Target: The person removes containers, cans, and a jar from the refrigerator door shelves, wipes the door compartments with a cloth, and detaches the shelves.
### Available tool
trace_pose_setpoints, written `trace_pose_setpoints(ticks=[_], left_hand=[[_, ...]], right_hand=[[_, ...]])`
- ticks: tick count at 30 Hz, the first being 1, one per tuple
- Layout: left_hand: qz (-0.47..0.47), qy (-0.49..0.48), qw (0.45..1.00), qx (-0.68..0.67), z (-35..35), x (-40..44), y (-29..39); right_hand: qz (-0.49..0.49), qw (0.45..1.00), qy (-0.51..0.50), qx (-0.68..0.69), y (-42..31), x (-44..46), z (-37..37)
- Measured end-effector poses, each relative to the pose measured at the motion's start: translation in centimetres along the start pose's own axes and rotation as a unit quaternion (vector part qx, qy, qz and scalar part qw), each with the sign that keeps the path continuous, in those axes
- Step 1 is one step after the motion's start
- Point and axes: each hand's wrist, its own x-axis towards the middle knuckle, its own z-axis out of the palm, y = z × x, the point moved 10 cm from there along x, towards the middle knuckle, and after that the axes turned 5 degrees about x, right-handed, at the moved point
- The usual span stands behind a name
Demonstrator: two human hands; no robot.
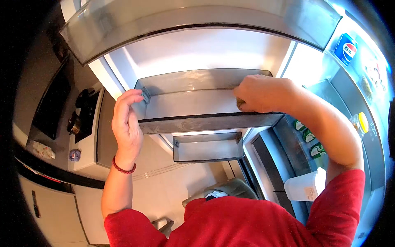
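Note:
The middle door bin (pixel 185 105) of an open fridge, grey and see-through, lies in front of me. At its left end my left hand (pixel 127 123) grips the side wall, fingers bent over the edge. My right hand (pixel 265 94) reaches into the bin's right end and is closed on a small olive-green thing (pixel 240 103), perhaps a scrubbing pad. Most of that thing is hidden by the fingers. No other item shows inside this bin.
Another door bin (pixel 197 18) is above, and a smaller one (pixel 207 148) below. Fridge shelves on the right hold a Pepsi can (pixel 345 49), a yellow-lidded jar (pixel 362 123), green-topped items (pixel 308 136) and a white container (pixel 304 185). A stove (pixel 86 119) stands at left.

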Motion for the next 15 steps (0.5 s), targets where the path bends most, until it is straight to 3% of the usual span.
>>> trace_pose_setpoints(ticks=[1, 4, 8, 10, 14, 15], left_hand=[[0.002, 0.000, 1.000, -0.001, 0.0, 0.0, -0.1], [0.007, 0.015, 1.000, -0.003, -0.3, -0.3, -0.3], [0.014, 0.017, 1.000, -0.005, -0.2, -0.5, 0.0], [0.022, 0.019, 1.000, -0.007, -0.2, -0.5, 0.2], [0.018, 0.027, 0.999, -0.007, -0.1, -0.5, 0.3], [0.017, 0.029, 0.999, -0.011, -0.2, -0.6, 0.2]], right_hand=[[0.056, 0.997, -0.005, -0.043, 0.8, -0.1, -0.1], [0.079, 0.994, 0.021, -0.076, 1.3, 0.6, 0.0], [0.036, 0.993, -0.008, -0.115, 0.2, 1.2, -0.2], [0.098, 0.995, -0.021, -0.006, 1.7, 1.1, -0.2], [0.089, 0.994, -0.050, 0.027, 3.3, 0.7, -0.1], [0.046, 0.993, 0.037, 0.102, 3.4, 0.4, -1.5]])
